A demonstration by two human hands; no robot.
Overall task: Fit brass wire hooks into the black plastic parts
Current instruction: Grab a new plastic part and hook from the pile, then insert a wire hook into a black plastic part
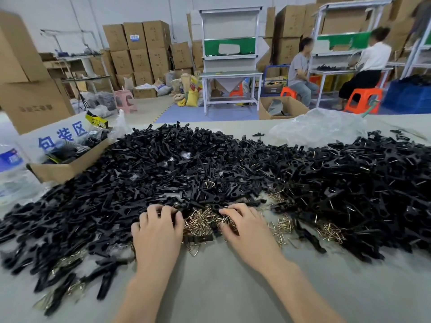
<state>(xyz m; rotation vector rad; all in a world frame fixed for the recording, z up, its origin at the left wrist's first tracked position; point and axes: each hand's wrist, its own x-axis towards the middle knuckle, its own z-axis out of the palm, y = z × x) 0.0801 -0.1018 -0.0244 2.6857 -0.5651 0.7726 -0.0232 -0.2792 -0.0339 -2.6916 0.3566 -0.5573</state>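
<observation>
A wide heap of black plastic parts (210,164) covers the grey table from left to right; many on the right side have brass wire hooks sticking out. Loose brass wire hooks (200,221) lie in a small pile at the heap's near edge, with more (330,230) to the right. My left hand (158,226) rests palm down at the heap's edge, fingers curled into the black parts. My right hand (245,226) lies palm down on the hook pile, fingers bent among the hooks. What either hand holds is hidden under the fingers.
An open cardboard box (67,157) with packaged goods stands at the left. A clear plastic bag (319,127) lies at the back right, a water bottle (11,169) at far left. Finished parts (70,285) lie scattered front left. Two people sit at benches beyond.
</observation>
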